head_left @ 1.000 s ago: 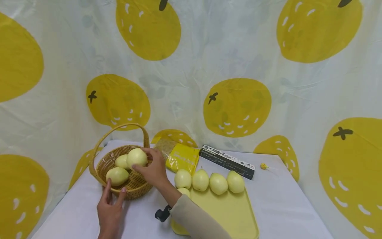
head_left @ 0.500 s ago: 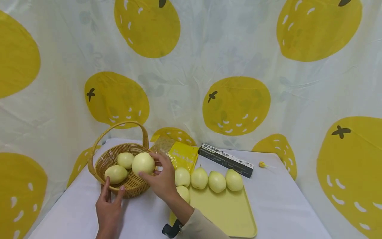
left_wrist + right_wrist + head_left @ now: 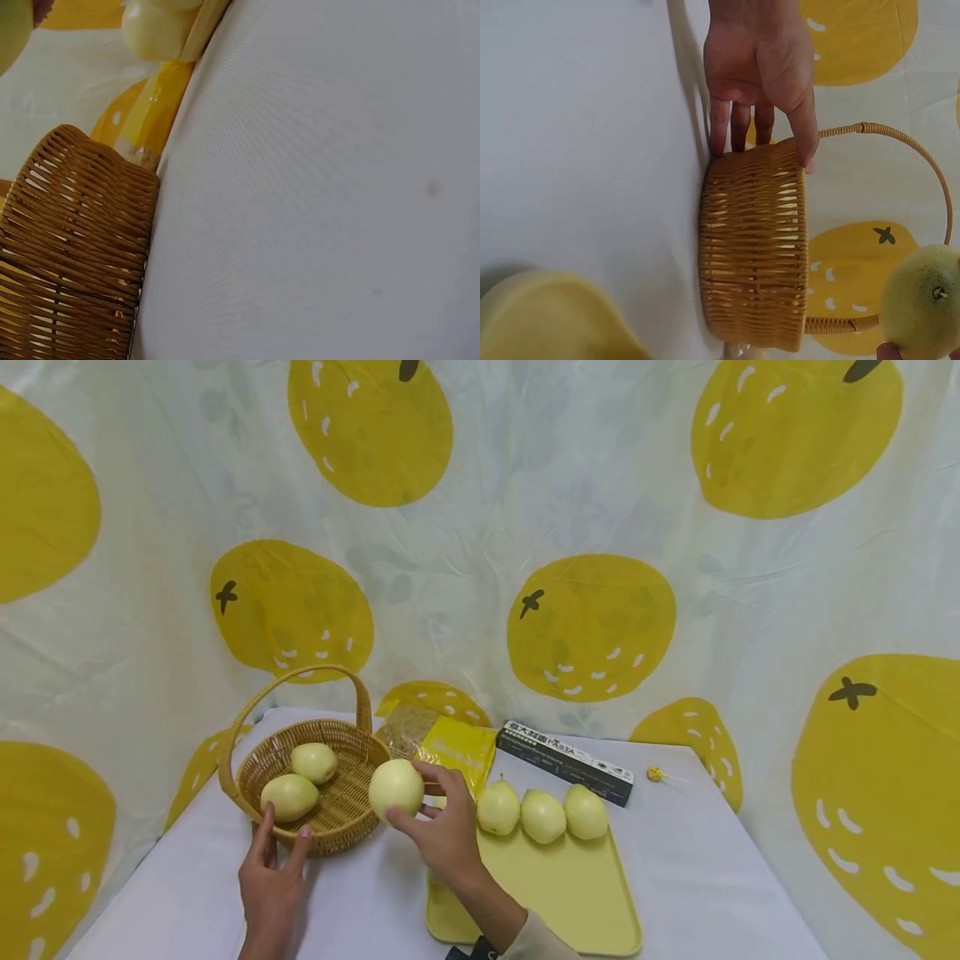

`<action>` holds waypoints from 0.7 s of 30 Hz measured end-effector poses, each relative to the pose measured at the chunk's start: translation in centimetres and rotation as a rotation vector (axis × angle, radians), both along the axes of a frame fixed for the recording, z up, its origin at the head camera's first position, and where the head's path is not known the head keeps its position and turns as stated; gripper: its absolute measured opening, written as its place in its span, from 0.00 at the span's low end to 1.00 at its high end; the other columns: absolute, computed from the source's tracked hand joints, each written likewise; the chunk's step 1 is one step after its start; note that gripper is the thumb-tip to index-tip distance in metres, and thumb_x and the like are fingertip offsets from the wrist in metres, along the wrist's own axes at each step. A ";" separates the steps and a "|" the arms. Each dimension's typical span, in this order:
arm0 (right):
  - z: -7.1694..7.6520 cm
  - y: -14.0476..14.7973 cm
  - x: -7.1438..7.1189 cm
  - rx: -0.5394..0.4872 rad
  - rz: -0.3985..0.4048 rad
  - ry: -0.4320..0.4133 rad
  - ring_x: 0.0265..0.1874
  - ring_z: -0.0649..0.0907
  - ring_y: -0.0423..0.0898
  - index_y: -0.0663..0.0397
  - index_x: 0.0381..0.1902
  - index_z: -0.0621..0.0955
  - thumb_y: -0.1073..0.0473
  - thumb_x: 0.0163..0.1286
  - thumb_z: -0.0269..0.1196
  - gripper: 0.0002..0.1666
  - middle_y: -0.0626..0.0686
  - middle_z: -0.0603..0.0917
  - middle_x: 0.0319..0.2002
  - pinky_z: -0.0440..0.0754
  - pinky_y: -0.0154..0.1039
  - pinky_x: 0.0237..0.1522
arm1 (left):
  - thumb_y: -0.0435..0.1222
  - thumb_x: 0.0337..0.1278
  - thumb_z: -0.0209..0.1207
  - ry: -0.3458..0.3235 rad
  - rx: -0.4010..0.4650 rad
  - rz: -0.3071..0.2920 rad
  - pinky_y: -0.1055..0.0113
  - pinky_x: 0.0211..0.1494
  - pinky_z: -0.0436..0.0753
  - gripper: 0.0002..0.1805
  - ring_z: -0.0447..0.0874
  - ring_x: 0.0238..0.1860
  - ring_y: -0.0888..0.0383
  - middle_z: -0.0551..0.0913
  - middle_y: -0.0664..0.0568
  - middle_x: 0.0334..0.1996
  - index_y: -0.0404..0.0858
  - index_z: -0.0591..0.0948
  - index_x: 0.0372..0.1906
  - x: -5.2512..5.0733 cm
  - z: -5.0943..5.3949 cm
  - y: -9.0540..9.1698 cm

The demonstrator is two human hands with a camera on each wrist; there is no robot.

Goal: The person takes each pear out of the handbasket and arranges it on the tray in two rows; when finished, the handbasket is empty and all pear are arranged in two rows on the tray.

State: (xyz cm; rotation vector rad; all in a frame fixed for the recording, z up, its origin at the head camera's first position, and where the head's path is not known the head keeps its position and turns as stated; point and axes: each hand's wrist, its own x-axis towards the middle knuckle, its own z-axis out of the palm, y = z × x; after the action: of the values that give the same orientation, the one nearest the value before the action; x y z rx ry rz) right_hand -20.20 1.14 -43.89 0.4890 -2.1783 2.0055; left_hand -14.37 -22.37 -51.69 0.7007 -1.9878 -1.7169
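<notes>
Raised between basket and tray, a round pale-green pear (image 3: 396, 790) (image 3: 924, 300) is held by my right hand (image 3: 450, 835), thumb in front and fingers behind. My left hand (image 3: 272, 889) (image 3: 761, 67) touches the near side of the wicker basket (image 3: 341, 841) (image 3: 75, 247) (image 3: 754, 247) with straight fingers, its thumb at the rim. Inside the basket lie two pears, one at the front left (image 3: 289, 797) and one behind it (image 3: 314, 763). On the yellow tray (image 3: 555, 893), three pears (image 3: 543, 817) stand along the back edge; others behind my right hand are mostly hidden.
Behind the tray lie a yellow packet (image 3: 465, 750) and a long black pasta box (image 3: 566, 762). A small yellow ball on a thin stick (image 3: 656, 774) lies farther right. The basket's tall handle (image 3: 255, 702) arches over its left and back. A fruit-patterned cloth hangs behind the table.
My right hand has carried the pear out of the basket to the right, clear of the rim. The left hand stays at the basket, and the two pears inside remain there.
</notes>
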 end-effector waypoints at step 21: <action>-2.3 7.3 1.0 -0.009 -0.155 -0.101 0.53 0.82 0.50 0.38 0.62 0.85 0.61 0.52 0.85 0.39 0.53 0.82 0.57 0.92 0.37 0.51 | 0.56 0.72 0.63 -0.019 0.011 -0.006 0.63 0.91 0.42 0.46 0.38 0.88 0.56 0.44 0.69 0.86 0.65 0.51 0.85 -0.1 -0.1 -0.2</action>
State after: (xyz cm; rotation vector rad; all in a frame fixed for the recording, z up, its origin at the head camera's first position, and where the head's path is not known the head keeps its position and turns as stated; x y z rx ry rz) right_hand -19.22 8.44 -46.17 0.2143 -2.1879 1.9965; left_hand -14.49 -22.53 -51.74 0.7182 -1.9959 -1.7324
